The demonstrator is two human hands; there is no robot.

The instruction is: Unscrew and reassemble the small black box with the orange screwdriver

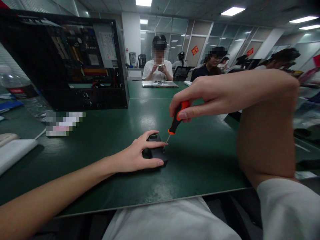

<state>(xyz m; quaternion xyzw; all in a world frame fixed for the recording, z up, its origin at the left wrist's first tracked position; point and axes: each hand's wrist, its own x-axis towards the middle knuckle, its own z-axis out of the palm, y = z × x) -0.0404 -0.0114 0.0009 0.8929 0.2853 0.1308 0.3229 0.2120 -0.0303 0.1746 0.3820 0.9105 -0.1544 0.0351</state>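
My right hand (190, 103) is wrapped round the orange and black handle of a screwdriver (176, 120). The tool is tilted, its thin shaft running down and left to a small black box-shaped device (158, 153) on the green table. At the device's upper face the tip meets or nearly meets the surface; exact contact is too small to tell. My left hand (140, 151) grips the same device from the left, fingers over its far part and thumb on its near edge. Part of the device is hidden under those fingers.
An opened black computer case (87, 63) stands at the back left of the green table (200, 180). Beside it are a plastic bottle (25, 90) and a white box-like object (16, 153). Across the table, a person in a white shirt (157, 68) holds a small item above a silver panel (160, 84).
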